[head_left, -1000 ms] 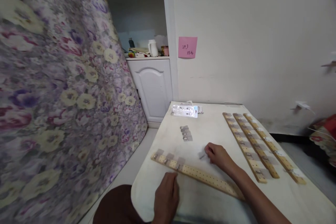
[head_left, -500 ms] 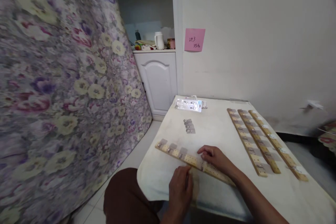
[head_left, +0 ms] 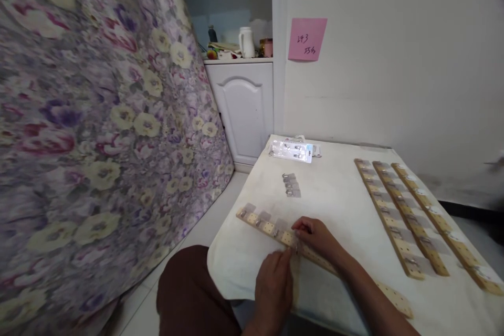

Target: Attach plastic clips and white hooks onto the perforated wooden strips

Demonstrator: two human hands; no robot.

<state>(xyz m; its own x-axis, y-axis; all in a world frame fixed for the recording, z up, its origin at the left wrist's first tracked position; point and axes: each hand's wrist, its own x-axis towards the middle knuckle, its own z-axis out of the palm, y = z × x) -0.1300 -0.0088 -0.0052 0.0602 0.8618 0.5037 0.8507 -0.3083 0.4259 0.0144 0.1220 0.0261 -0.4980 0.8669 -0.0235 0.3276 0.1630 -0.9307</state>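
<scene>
A long wooden strip point(head_left: 271, 230) with rows of small holes lies slantwise near the table's front edge. Several metal hooks on clear square backings sit along its left part, among them a clear-backed hook point(head_left: 258, 220). My left hand point(head_left: 274, 284) is closed at the strip's near edge, thumb and finger pinching it. Across the strip, my right hand point(head_left: 315, 236) is closed, its fingertips pinching the far edge of another clear-backed hook point(head_left: 295, 247) that lies against the wood. The fingers partly cover that hook, and my right forearm hides some of the strip.
Several loose clear-backed hooks point(head_left: 290, 185) lie in a row beyond the strip. Farther back is a clear hook package point(head_left: 291, 150). At the right, three more wooden strips point(head_left: 388, 218) with hooks lie side by side. A floral curtain point(head_left: 110, 131) hangs left of the table.
The hook under my right fingers has shifted left along the strip, closer to the other hooks. Both hands stay near it, and the camera view has turned slightly.
</scene>
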